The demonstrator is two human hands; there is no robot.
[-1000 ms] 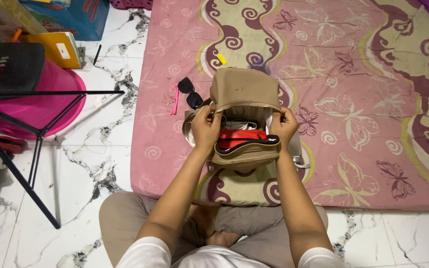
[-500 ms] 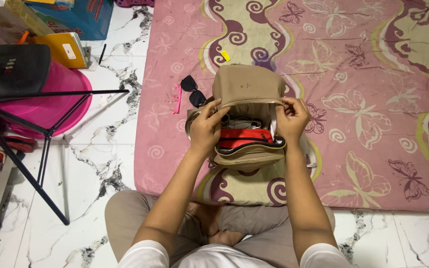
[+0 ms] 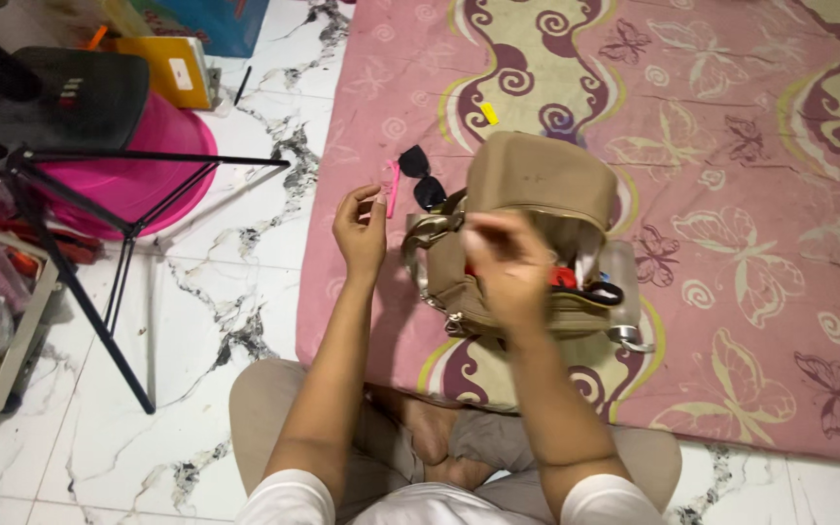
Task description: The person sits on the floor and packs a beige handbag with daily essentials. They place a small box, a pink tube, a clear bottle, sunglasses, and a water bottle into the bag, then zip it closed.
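Neither grip is fully clear: the right hand (image 3: 506, 277) is blurred over the mouth of the tan bag (image 3: 537, 194), so I cannot tell if it holds anything. The left hand (image 3: 360, 231) hangs loosely open and empty, beside the sunglasses (image 3: 422, 178). The bag lies on the pink mattress (image 3: 731, 146), its long axis running away from the person, opening toward the knees, probably for easy reaching inside.

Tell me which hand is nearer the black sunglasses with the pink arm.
Left. The left hand is raised just beside the sunglasses, slightly below and left of them. The right hand, blurred, is over the open tan bag, farther off to their right.
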